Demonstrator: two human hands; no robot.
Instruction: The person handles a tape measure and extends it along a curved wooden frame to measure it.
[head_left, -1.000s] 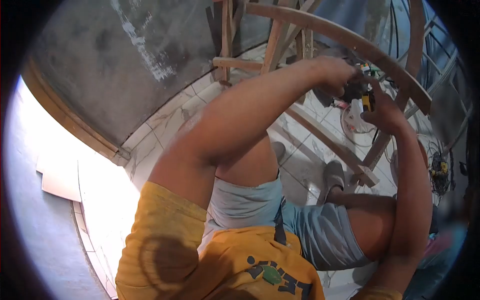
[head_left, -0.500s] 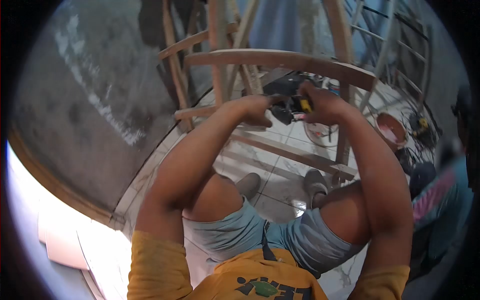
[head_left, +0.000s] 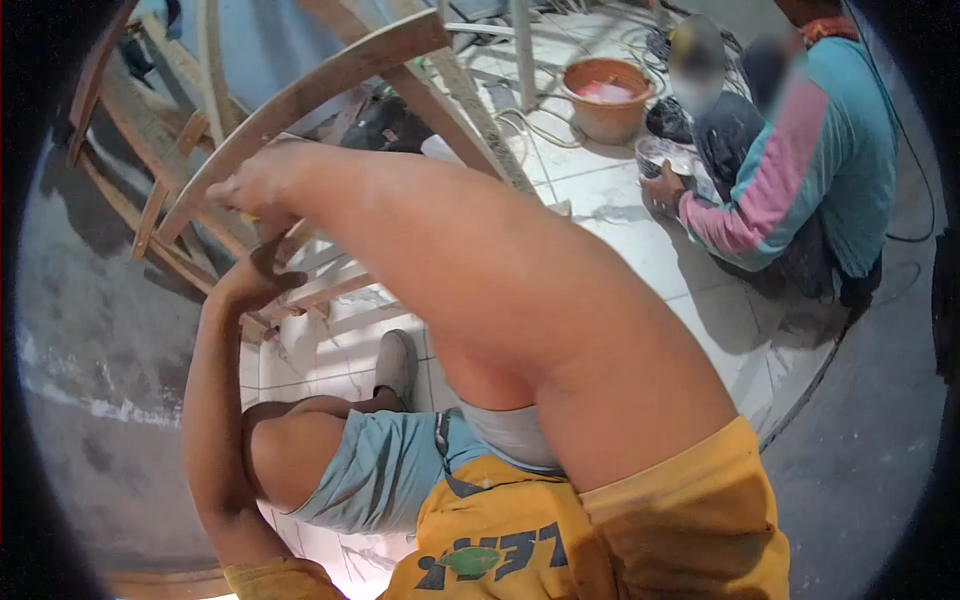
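Note:
My right hand point(head_left: 262, 185) is closed beside the curved wooden slat point(head_left: 320, 88) of a wooden frame. A bit of yellow from a black-and-yellow power tool point(head_left: 252, 216) shows beneath it; the hand hides most of the tool. My left hand point(head_left: 256, 282) is just below, fingers curled up toward the same tool and thumb standing apart. Where its fingers meet the tool is mostly covered. Lower wooden bars point(head_left: 330, 287) of the frame pass close by the left hand.
A co-worker point(head_left: 815, 150) crouches at the right, one hand on a small container point(head_left: 672, 160). A brown bucket point(head_left: 607, 105) with pinkish contents stands on the white tiles, near a pale hose point(head_left: 540, 140) and dark cables. A metal ladder point(head_left: 522, 55) stands behind. A grey wall point(head_left: 90, 330) borders the left.
My view has swung to the right, so the frame and both hands now appear farther left. The co-worker and brown bucket show more fully. The tool, plainly visible before, is now mostly hidden.

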